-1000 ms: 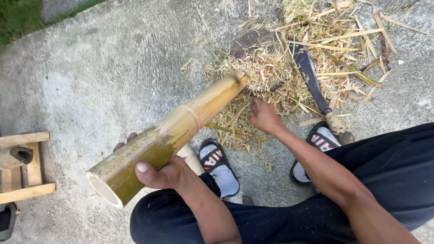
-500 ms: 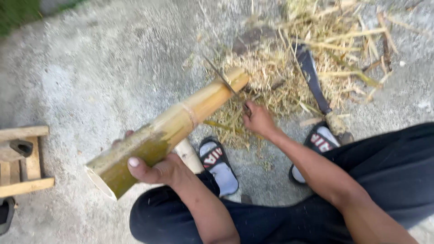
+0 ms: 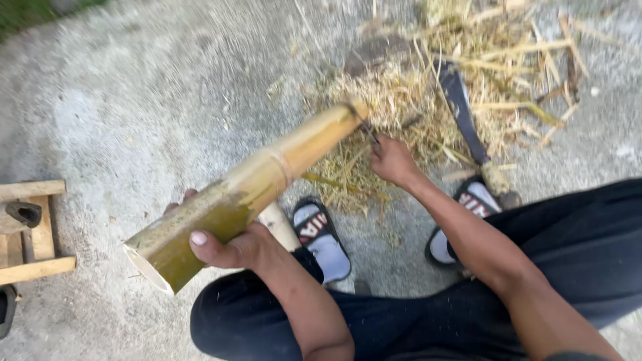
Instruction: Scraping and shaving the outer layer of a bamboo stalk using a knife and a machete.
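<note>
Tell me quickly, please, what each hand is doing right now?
Left hand: closed around the near end of the thick green-yellow bamboo pole.
Right hand: closed near the pole's far end, apparently pinching a thin dark sliver; unclear.

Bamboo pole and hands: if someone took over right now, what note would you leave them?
Left hand grips the near end of the bamboo pole, holding it tilted over the concrete ground.
Right hand is at the far end, pinching a thin strip there.
A big knife lies untouched on the pile of shavings.
Done: a lot already shaved off, judging by the pile.
Left: cannot tell how much.
</note>
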